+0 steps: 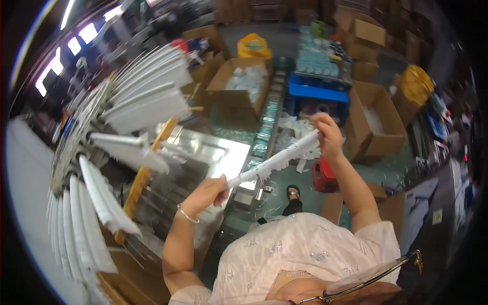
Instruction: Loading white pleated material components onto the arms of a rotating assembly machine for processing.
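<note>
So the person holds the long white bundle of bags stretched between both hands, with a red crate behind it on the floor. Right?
Not quite: the head view shows the crate is blue, not red. The rest holds: left hand and right hand grip opposite ends of the white bundle.

Open cardboard boxes (239, 89) (one holding white pieces) stand beyond a red stool (324, 176).
</note>
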`<state>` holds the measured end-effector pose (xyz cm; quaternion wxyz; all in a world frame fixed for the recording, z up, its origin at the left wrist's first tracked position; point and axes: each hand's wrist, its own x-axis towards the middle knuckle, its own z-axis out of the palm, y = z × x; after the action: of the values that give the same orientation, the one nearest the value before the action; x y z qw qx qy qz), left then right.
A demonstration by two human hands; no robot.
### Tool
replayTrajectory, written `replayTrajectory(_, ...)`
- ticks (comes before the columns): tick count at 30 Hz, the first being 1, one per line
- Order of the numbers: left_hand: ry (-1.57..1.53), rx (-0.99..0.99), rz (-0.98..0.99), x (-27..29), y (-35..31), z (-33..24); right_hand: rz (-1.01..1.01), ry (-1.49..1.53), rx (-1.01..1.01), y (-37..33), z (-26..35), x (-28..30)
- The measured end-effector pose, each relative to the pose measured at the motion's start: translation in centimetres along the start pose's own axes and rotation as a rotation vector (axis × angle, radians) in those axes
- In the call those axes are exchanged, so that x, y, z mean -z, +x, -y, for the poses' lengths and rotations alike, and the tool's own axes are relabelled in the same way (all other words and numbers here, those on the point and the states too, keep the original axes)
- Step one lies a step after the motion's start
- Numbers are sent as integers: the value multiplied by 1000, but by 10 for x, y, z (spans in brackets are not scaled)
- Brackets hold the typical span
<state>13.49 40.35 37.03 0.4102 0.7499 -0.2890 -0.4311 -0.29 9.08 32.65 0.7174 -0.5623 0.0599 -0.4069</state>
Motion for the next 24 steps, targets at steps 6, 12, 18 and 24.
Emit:
replayTrajectory(6,-482,-157,323,-21,36,-4,239,-446,381,84,10,-3)
replayTrajectory(12,-773,-242,26,-32,114,-27,-183,-170,453,47,-77,-20)
replayTrajectory(18,-842,-414,-312,-21,235,-55,186,141,63,74,-137,-103)
replayTrajectory(24,-499,-507,-632,19,322,-87,126,34,118,208,-169,-102)
